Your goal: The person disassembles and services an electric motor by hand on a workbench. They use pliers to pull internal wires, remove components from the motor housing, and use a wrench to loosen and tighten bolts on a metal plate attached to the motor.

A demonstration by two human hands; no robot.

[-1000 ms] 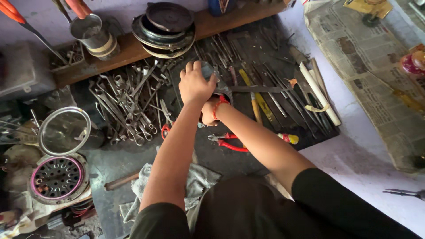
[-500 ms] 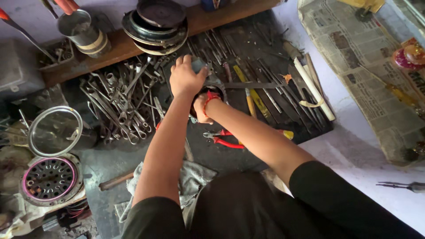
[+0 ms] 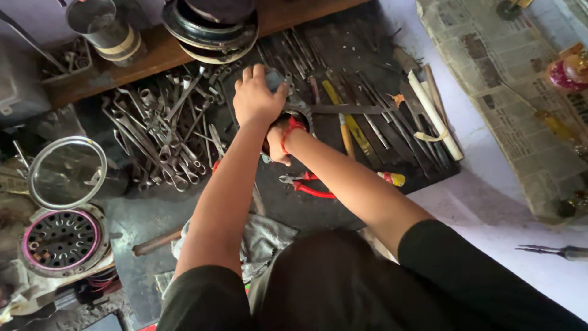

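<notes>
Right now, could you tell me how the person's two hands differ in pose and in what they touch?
The left hand lies on top, back upward, fingers spread; the right hand sits beneath it, mostly hidden, a red band at its wrist. The left presses down on a dark round part; the right grips it from below. Both meet on that part.

A dark, grimy mat (image 3: 343,202) covers the floor and carries a heap of grey metal spanners (image 3: 162,144), a row of long files and screwdrivers (image 3: 367,122), red-handled pliers (image 3: 309,184) and a crumpled grey rag (image 3: 263,239). A brown wooden plank (image 3: 159,52) lies along its far edge, bearing a grey metal tin (image 3: 101,24) and stacked dark round discs (image 3: 211,27). Spread newspaper (image 3: 508,92) lies on the pale floor (image 3: 490,208) beside the mat.
</notes>
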